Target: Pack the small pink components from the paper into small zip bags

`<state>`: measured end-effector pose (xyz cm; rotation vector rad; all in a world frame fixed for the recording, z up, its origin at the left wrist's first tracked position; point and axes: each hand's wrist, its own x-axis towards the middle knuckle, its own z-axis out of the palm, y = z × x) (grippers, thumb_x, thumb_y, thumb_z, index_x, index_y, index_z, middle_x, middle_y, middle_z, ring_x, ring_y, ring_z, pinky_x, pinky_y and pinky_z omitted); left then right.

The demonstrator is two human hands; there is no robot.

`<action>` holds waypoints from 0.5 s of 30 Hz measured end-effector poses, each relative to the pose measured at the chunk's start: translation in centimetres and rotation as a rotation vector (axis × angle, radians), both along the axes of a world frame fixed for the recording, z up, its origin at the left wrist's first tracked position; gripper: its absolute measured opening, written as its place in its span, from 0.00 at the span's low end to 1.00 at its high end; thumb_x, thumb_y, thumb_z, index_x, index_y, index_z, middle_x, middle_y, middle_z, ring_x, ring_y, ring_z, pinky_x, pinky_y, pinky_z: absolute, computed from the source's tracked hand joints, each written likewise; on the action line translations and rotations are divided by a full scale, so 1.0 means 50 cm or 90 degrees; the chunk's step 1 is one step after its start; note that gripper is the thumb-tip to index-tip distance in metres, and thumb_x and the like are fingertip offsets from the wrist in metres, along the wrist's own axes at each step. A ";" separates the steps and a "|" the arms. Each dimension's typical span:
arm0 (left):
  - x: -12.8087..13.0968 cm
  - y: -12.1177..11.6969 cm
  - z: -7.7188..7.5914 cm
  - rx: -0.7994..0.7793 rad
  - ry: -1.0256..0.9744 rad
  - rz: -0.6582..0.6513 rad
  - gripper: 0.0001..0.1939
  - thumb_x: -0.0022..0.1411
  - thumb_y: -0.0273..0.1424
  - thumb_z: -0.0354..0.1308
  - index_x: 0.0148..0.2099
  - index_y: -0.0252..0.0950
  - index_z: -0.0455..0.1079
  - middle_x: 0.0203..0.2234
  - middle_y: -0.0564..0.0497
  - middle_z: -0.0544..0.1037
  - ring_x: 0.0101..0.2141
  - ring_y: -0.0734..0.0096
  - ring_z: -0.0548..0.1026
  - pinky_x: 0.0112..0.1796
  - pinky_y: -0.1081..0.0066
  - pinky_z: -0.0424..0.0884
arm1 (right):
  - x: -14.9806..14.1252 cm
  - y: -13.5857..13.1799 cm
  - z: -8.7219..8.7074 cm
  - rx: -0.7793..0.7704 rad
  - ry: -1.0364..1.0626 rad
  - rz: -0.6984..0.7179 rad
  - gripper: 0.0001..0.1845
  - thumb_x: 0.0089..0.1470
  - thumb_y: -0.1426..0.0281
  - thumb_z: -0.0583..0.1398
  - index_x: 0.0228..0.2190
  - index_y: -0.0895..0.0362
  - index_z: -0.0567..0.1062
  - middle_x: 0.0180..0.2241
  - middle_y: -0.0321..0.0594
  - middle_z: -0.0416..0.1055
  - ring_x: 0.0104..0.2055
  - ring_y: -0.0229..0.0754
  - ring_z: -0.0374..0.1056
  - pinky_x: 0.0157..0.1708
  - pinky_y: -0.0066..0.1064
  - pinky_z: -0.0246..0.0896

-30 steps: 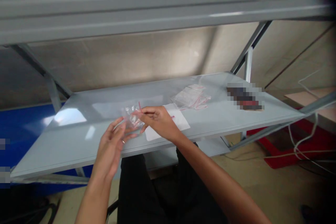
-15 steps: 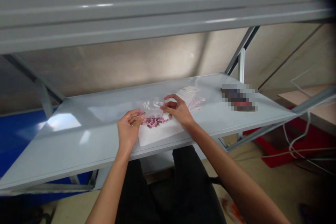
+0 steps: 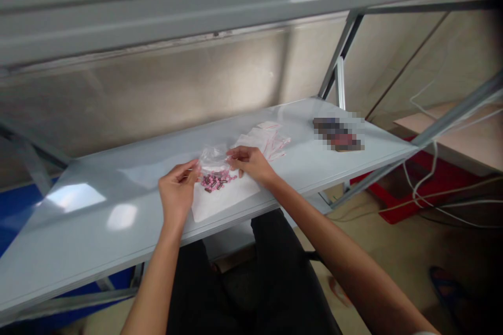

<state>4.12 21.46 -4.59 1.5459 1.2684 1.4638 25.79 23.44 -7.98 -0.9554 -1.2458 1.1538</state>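
A clear plastic bag (image 3: 213, 157) stands between my hands, its crinkled film catching the light. My left hand (image 3: 177, 184) pinches the bag's left edge with thumb and fingers. On the other side, my right hand (image 3: 253, 163) grips the right edge, fingers bent together. Just below the film, a small heap of pink and dark capsules (image 3: 215, 181) rests on a white sheet (image 3: 220, 203). Whether some capsules are inside the bag I cannot tell. Behind my right hand lies a fanned pile of flat clear bags with red edge lines (image 3: 275, 141).
Everything lies on a grey tabletop (image 3: 129, 183) with a grey metal frame (image 3: 341, 60). A blurred-out dark and red object (image 3: 338, 134) is at the right. Overhead runs a grey ribbed panel (image 3: 196, 5). White cables (image 3: 428, 180) hang at the far right near a red object on the floor.
The view has swung, so the table and hands appear further left. My right hand's raised index finger has come down onto the bag, and the bag looks a little fuller and more upright.
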 end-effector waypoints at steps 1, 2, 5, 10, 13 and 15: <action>0.002 0.003 0.003 0.012 0.011 -0.001 0.16 0.57 0.36 0.69 0.47 0.36 0.83 0.36 0.47 0.84 0.29 0.70 0.79 0.32 0.70 0.75 | 0.000 0.000 0.001 -0.005 0.012 0.000 0.19 0.45 0.61 0.70 0.36 0.60 0.78 0.31 0.40 0.76 0.28 0.40 0.74 0.16 0.24 0.64; 0.004 0.006 0.005 0.023 0.020 0.000 0.15 0.57 0.36 0.69 0.47 0.37 0.83 0.36 0.47 0.84 0.29 0.70 0.79 0.31 0.71 0.75 | 0.001 0.000 0.003 -0.009 0.022 -0.002 0.18 0.44 0.61 0.71 0.34 0.59 0.78 0.30 0.40 0.75 0.28 0.39 0.74 0.17 0.24 0.64; 0.013 0.013 0.013 0.040 0.025 0.016 0.18 0.58 0.36 0.68 0.50 0.37 0.81 0.35 0.47 0.84 0.30 0.70 0.79 0.31 0.71 0.75 | 0.002 -0.001 0.007 -0.014 0.037 -0.010 0.15 0.44 0.62 0.71 0.29 0.59 0.76 0.27 0.37 0.74 0.26 0.38 0.72 0.17 0.23 0.63; 0.024 0.009 0.016 0.035 -0.008 0.035 0.26 0.59 0.36 0.67 0.58 0.35 0.75 0.38 0.45 0.83 0.34 0.66 0.81 0.33 0.70 0.78 | 0.006 -0.001 0.010 -0.027 0.046 0.000 0.14 0.45 0.62 0.70 0.28 0.58 0.74 0.23 0.35 0.73 0.22 0.34 0.68 0.19 0.25 0.63; 0.030 -0.007 0.007 -0.006 -0.039 0.017 0.26 0.61 0.38 0.65 0.60 0.33 0.73 0.41 0.42 0.83 0.38 0.62 0.83 0.36 0.67 0.80 | 0.009 -0.002 0.010 -0.032 0.054 0.003 0.14 0.46 0.62 0.70 0.27 0.57 0.73 0.23 0.35 0.74 0.21 0.34 0.67 0.18 0.25 0.62; 0.036 -0.019 -0.001 -0.041 -0.034 0.000 0.26 0.62 0.37 0.65 0.59 0.32 0.73 0.44 0.40 0.83 0.38 0.61 0.84 0.39 0.64 0.81 | 0.009 -0.001 0.009 -0.030 0.057 -0.001 0.14 0.46 0.62 0.69 0.28 0.57 0.74 0.22 0.35 0.74 0.20 0.34 0.66 0.18 0.25 0.61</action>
